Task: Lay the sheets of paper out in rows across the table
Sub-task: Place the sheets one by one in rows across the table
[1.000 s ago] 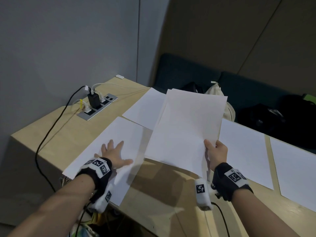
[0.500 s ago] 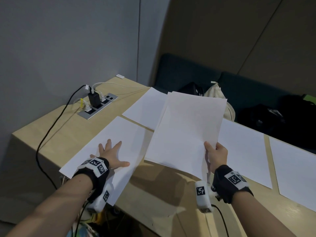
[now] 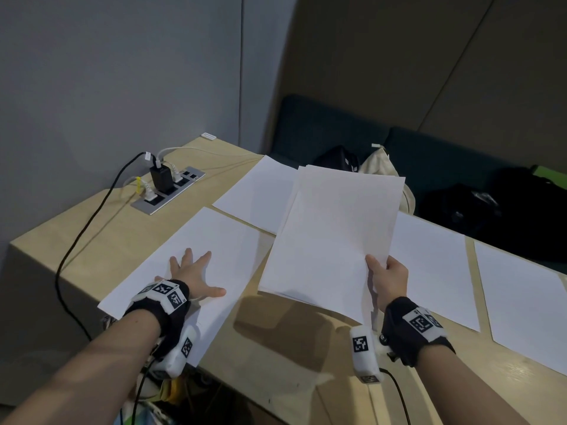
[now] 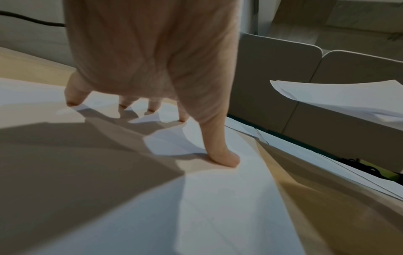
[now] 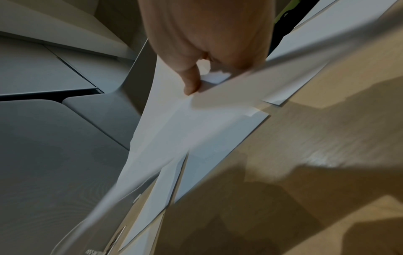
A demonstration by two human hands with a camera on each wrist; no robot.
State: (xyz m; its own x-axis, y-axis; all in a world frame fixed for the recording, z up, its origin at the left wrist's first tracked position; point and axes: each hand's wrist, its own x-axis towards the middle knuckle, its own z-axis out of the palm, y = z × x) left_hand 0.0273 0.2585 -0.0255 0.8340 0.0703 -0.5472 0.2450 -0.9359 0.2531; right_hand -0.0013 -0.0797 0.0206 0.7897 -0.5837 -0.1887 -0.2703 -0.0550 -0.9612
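We count four sheets (image 3: 429, 265) flat on the tabletop (image 3: 92, 240), left hand (image 3: 193, 274) pressing fingers spread on the near-left sheet (image 3: 214, 240), right hand (image 3: 388, 280) pinching one raised stack (image 3: 334, 237) above the near edge.

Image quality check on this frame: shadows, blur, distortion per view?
Head: sharp, dim room; the stack held by the right hand throws a hard shadow on the table. Left wrist: sharp, left hand casts angular shadows on the sheet; wide-angle stretch. Right wrist: smeared, especially along the lower paper edges.
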